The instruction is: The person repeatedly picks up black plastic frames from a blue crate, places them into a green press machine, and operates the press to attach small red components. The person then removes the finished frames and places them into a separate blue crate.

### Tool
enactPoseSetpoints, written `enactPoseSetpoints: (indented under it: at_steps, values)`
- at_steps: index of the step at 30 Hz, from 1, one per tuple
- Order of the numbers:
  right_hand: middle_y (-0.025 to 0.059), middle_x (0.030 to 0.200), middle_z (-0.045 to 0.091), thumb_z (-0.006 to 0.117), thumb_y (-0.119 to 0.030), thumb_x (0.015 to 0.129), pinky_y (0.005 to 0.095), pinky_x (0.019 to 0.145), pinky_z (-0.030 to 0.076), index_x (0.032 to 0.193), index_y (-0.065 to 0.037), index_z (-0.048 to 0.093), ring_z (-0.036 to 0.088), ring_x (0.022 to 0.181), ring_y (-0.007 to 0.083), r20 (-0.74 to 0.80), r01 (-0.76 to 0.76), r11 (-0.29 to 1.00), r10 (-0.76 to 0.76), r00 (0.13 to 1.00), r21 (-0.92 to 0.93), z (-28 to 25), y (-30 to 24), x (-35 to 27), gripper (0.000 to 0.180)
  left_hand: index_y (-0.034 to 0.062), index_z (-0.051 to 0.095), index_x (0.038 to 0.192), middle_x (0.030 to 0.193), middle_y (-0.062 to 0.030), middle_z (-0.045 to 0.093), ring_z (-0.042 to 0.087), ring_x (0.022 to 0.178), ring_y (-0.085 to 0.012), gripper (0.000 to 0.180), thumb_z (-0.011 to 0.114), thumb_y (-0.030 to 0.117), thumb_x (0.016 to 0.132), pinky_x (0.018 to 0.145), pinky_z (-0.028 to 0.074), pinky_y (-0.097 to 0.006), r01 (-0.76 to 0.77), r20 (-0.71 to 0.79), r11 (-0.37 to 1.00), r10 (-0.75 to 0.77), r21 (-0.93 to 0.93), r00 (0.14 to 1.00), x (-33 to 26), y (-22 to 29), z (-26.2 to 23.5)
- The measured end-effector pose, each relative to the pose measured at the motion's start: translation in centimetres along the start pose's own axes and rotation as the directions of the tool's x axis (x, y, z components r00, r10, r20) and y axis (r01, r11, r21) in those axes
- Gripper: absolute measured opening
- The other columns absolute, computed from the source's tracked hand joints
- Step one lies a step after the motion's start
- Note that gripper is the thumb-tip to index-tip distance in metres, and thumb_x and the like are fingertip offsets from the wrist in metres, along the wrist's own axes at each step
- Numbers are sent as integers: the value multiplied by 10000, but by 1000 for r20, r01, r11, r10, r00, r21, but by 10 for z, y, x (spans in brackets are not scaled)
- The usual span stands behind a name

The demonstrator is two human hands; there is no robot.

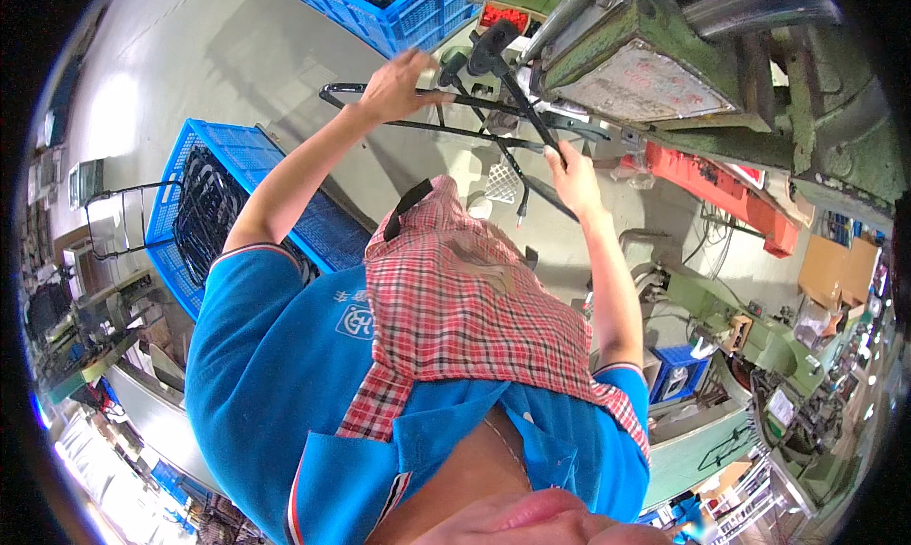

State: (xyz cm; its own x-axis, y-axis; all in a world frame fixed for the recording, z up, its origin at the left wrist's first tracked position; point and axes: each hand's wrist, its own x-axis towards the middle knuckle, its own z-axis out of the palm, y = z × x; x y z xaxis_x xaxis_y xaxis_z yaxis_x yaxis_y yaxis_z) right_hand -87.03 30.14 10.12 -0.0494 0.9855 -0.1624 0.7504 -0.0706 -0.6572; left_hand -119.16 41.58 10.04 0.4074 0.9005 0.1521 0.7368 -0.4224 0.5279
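Left hand: closed around black metal frame, upper bar.
Right hand: gripping same frame's rod, beside green press.
Blue crate: well left, holding more frames.

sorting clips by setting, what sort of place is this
Most likely a factory or metalworking shop: a heavy green machine, blue plastic crates holding black wire parts, and both hands gripping a black metal rod frame at the machine.

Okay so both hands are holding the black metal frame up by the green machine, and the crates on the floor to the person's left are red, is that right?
Not quite. In the head view the crates are blue, not red. The rest holds: the left hand and right hand both grip the black metal frame by the green machine.
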Motion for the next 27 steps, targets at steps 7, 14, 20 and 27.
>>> enactPoseSetpoints:
  at_steps: [7,14,20,27]
  values:
    - [238,659,525,545,-301,947,437,562,404,861,2,498,493,602,416,31,-24,1000,23,999,20,1,-1,-1,318,98,598,911,785,-166,659,648,785,-378,108,553,169,843,674,508,-490,-38,375,943,-95,332,922,-13,-6,27]
    - [234,671,524,548,-294,948,410,586,409,852,29,520,428,579,339,-14,-65,995,67,998,82,14,4,-4,338,74,604,1014,786,-179,668,667,764,-376,217,528,110,814,654,521,-478,-65,290,936,-40,345,956,-23,0,28]
    - [254,723,538,549,-311,944,422,619,417,862,28,538,465,629,375,22,-112,993,113,993,-23,3,-3,0,349,65,617,989,779,-168,671,675,757,-355,201,538,151,825,646,531,-466,-116,274,909,2,399,962,-21,-1,27]
    - [265,783,582,540,-320,942,485,682,429,858,0,564,534,797,477,22,-146,987,148,989,-71,5,-14,-3,332,22,630,895,866,-184,684,680,819,-364,153,523,114,836,693,547,-453,28,320,952,-130,304,938,-40,15,34]
